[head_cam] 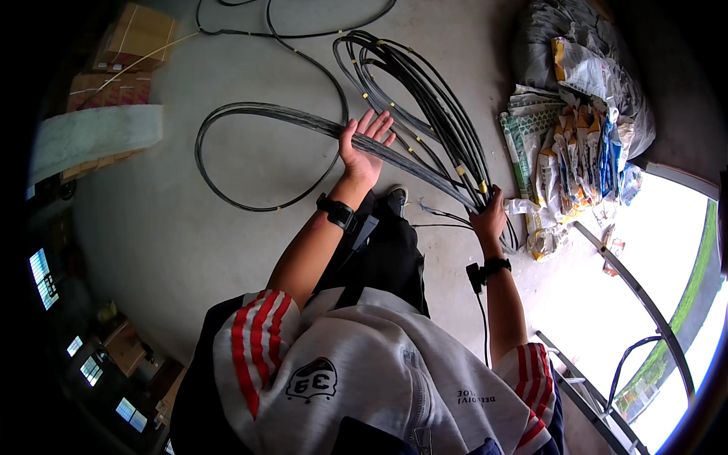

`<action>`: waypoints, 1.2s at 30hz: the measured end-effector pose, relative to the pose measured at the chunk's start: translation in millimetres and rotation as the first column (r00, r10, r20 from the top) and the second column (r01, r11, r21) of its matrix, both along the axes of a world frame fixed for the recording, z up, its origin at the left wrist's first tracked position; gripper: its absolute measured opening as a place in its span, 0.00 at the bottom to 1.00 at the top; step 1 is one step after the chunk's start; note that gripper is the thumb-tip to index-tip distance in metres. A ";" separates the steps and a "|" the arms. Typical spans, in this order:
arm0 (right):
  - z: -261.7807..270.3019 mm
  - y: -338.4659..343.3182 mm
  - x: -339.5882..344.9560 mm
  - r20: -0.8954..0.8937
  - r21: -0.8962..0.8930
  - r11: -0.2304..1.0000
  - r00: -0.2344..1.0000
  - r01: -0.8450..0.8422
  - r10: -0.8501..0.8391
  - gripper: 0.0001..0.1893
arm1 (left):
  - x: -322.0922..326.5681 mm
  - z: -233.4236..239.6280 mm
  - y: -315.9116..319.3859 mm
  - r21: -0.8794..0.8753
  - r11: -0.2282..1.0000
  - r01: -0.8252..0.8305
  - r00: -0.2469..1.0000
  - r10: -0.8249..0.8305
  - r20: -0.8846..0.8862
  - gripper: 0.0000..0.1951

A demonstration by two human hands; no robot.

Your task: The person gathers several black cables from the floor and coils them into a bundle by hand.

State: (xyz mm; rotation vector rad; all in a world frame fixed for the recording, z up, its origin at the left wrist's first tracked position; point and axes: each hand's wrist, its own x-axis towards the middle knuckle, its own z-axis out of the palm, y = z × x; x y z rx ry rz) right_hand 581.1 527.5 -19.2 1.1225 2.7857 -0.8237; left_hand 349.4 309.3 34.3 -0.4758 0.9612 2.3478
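Note:
A large coil of black cable (438,96) with yellow tape marks hangs in long loops over the concrete floor. My right hand (489,219) is closed around the gathered strands at the coil's near end. A second bundle of loops runs leftward from that hand. Under this bundle lies my left hand (364,151), palm up with the fingers spread, the strands passing across the palm. Beyond both hands a loose length of the same cable curves over the floor at the top. Cable ends with blue thread show left of my right hand.
Folded woven sacks (574,153) and a grey stuffed bag (546,51) stand at the right. A metal ladder (597,404) is at the lower right, beside a bright opening. Cardboard boxes (136,37) sit at the upper left. My shoe (398,196) is below the cable.

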 end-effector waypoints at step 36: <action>-19.0 58.9 41.9 0.097 -0.823 0.555 0.933 -0.121 0.347 0.35 | 67.1 -54.9 37.2 0.429 0.899 0.092 0.950 -0.208 0.231 0.44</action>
